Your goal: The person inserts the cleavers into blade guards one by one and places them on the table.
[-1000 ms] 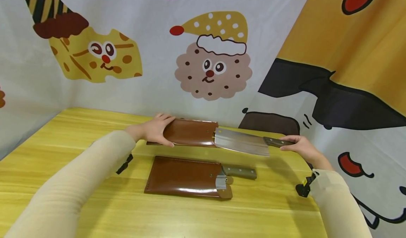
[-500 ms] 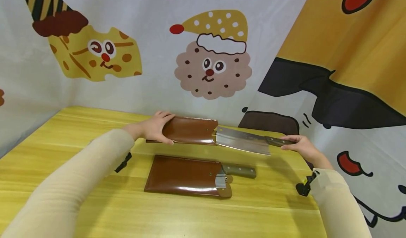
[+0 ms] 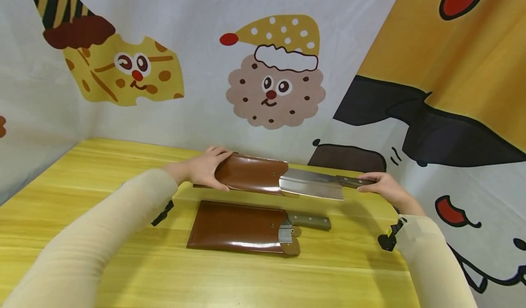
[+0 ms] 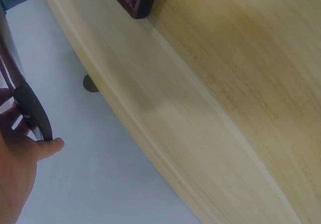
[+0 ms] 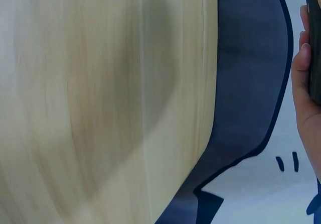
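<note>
At the back of the table, my left hand [image 3: 204, 167] grips the closed end of a brown leather sheath [image 3: 252, 174]. A cleaver [image 3: 312, 183] has the front end of its wide blade at the sheath's mouth, apparently a little way inside. My right hand [image 3: 383, 187] holds the cleaver's dark handle [image 5: 314, 48]. Fingers and thumb span the sheath [image 4: 31, 108] in the left wrist view. Nearer on the table lies a second brown sheath [image 3: 238, 227]; the green-grey handle [image 3: 310, 221] of another cleaver sticks out of its right end.
The yellow wood-grain table [image 3: 230, 280] ends at a cloth backdrop [image 3: 197, 121] printed with cartoon figures. Its right edge curves past my right forearm. The sheathed cleaver lies below the held one.
The held sheath has shifted slightly to the right, and my right hand has brought the cleaver slightly left. Less of the blade shows outside the sheath's mouth. The second sheath stays put.
</note>
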Demonstrator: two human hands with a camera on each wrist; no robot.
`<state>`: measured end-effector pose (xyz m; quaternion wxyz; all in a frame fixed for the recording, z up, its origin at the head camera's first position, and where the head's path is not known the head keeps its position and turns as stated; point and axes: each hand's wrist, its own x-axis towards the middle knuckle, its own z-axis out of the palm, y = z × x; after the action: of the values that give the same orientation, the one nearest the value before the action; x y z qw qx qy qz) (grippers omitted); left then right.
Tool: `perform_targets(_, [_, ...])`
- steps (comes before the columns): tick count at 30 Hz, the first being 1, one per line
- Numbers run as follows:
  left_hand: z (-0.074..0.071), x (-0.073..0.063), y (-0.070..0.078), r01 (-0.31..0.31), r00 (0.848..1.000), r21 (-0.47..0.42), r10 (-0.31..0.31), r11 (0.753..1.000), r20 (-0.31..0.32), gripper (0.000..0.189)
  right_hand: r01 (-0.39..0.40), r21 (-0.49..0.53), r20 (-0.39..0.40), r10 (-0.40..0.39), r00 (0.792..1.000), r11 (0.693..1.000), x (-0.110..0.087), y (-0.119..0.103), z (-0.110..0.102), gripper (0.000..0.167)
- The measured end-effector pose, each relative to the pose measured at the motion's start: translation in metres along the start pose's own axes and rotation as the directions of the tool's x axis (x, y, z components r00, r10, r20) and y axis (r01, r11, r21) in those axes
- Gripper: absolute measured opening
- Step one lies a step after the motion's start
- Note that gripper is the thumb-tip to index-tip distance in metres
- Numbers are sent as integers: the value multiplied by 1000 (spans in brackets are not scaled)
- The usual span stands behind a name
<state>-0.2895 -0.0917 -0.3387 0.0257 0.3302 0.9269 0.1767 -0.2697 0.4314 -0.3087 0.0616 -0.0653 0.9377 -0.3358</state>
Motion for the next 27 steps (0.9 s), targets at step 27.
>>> perform_targets(27, [4, 17, 19, 0, 1000, 20, 0, 1000, 2, 108, 101, 173, 45, -110, 993, 980, 44, -49, 51, 48])
